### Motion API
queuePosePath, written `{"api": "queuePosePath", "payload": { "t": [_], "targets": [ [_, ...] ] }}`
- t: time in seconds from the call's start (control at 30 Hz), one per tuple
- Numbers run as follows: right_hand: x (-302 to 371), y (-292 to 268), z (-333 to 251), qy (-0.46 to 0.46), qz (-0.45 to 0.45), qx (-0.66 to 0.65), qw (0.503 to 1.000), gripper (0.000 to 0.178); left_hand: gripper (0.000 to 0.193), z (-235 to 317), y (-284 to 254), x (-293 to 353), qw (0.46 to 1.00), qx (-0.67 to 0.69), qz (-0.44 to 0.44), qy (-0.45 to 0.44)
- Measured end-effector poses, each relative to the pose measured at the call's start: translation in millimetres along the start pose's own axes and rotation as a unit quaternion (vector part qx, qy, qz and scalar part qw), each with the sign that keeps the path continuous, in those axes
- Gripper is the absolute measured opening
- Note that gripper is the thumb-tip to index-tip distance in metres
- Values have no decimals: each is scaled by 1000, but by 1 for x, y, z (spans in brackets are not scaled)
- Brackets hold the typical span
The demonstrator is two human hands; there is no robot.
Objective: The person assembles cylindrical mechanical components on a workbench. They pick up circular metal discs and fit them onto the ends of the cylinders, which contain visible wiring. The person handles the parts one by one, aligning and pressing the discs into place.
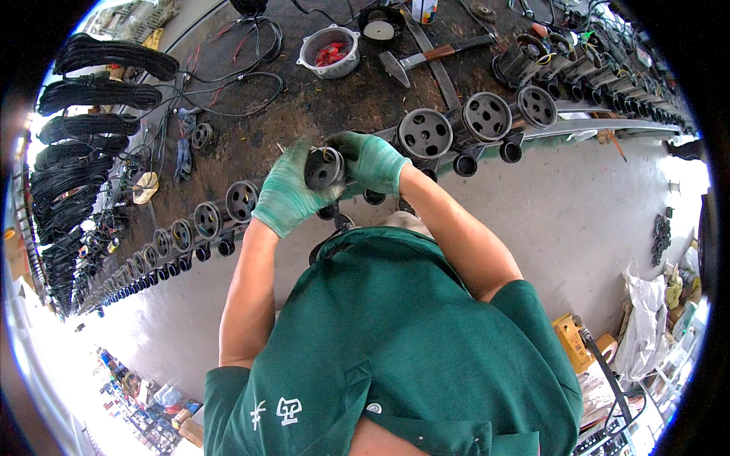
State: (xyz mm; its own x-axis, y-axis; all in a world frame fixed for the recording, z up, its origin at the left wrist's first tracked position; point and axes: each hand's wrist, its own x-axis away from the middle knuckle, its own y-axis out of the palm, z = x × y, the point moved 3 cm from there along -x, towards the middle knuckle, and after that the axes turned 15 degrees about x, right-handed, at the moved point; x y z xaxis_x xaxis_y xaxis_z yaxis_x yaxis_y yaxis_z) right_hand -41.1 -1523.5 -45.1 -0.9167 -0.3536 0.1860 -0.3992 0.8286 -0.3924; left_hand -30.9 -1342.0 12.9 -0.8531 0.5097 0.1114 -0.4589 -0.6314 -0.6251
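Both of my hands wear green work gloves with dark, soiled fingertips. My left hand point(290, 191) is closed round the left side of a dark round metal cover point(324, 169) with holes in its face. My right hand point(374, 163) curls against the cover's upper right side, its fingers partly hidden. Thin pale wire ends stick out near the left fingers. The cover is at the bench's front edge, in line with similar housings. On its right stands a cylindrical housing point(425, 133) with a holed round end; another housing point(242, 201) is on its left.
A long row of housings runs both ways along the dark workbench point(251, 137). Farther back lie a metal bowl point(329, 52) of red pieces, a hammer point(433, 55) and a flat metal bar point(435, 64). Coiled black cables point(99, 95) hang at the left.
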Motion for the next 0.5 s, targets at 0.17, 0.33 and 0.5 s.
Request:
{"api": "queuePosePath", "payload": {
  "t": [0.17, 0.33, 0.5],
  "targets": [
    [29, -12, -3, 31, 114, -22, 993, 39, 110, 22, 12, -6, 991, -128, 9, -47],
    [49, -3, -6, 136, 60, 12, 989, 42, 110, 32, 21, -8, 978, -178, 24, -106],
    [47, 14, -6, 94, 113, 19, 989, 52, 104, 27, 19, -5, 976, -208, -22, -60]
  ]
}}
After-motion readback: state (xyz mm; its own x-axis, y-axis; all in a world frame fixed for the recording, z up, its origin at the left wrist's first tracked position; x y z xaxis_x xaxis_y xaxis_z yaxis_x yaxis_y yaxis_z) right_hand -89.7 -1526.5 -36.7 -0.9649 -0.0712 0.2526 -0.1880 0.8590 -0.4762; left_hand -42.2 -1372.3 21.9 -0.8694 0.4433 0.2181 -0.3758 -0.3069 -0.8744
